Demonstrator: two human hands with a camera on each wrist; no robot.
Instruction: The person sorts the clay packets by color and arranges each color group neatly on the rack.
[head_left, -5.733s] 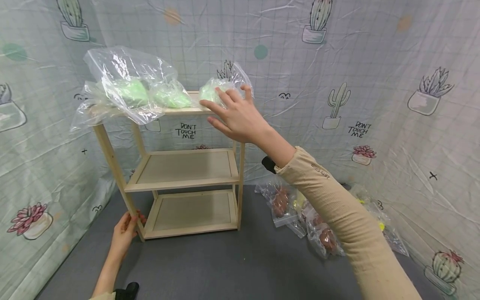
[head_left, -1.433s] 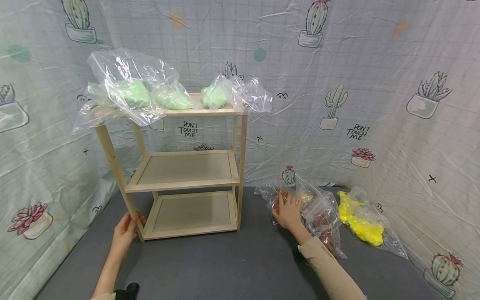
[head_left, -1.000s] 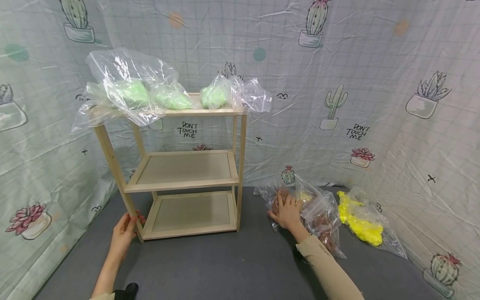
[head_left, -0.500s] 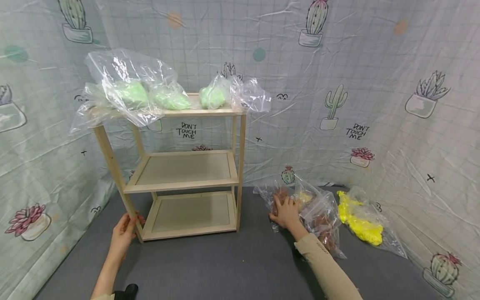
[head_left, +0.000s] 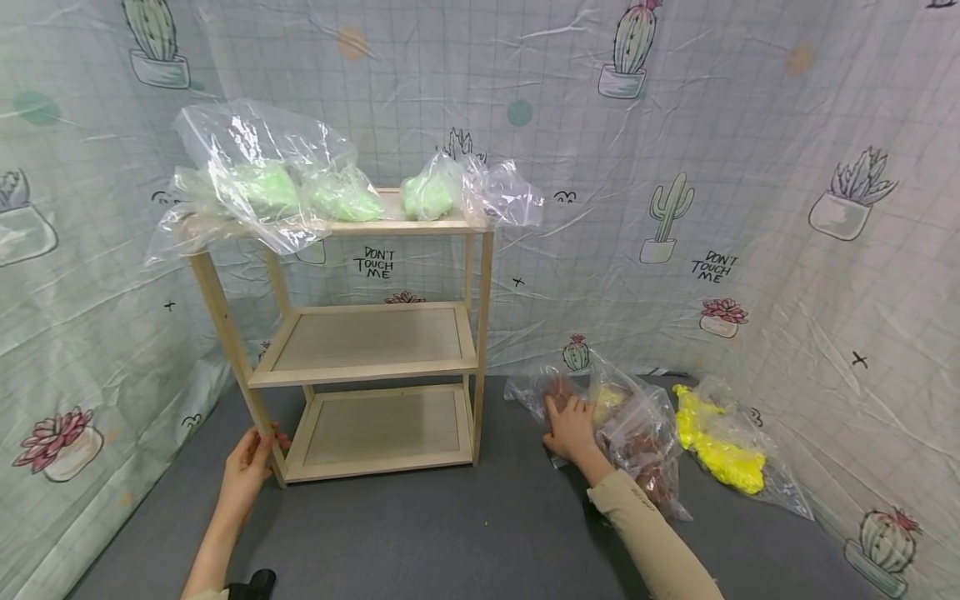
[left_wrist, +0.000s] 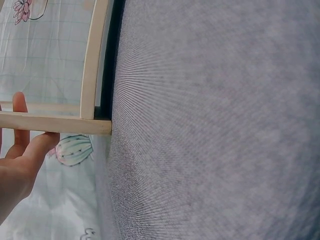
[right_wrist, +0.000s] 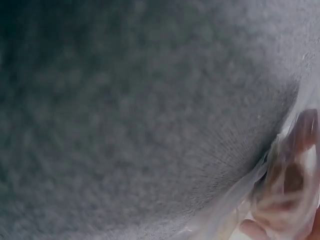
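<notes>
A light wooden three-tier shelf [head_left: 375, 371] stands at left centre on the dark grey table. My left hand [head_left: 247, 467] holds its front left leg near the foot, with the thumb on one side and fingers on the other in the left wrist view. To the right, my right hand [head_left: 573, 429] lies on a clear bag with a brown item [head_left: 558, 390], fingers bent down over it. The right wrist view shows the thumb [right_wrist: 254, 230] beside crumpled plastic. Whether the fingers pinch the bag is hidden.
Clear bags with pale green contents [head_left: 266, 187] lie across the shelf's top tier, their plastic overhanging both ends. Beside my right hand is another bag of brown contents [head_left: 654, 475]. Farther right lies a bag with bright yellow contents [head_left: 723, 450]. A printed cloth backdrop [head_left: 787, 167] surrounds the table.
My right hand has come down from the green bag on the top tier to the brown bags. Over the last half second its fingers drew closer together. My left hand has stayed put.
</notes>
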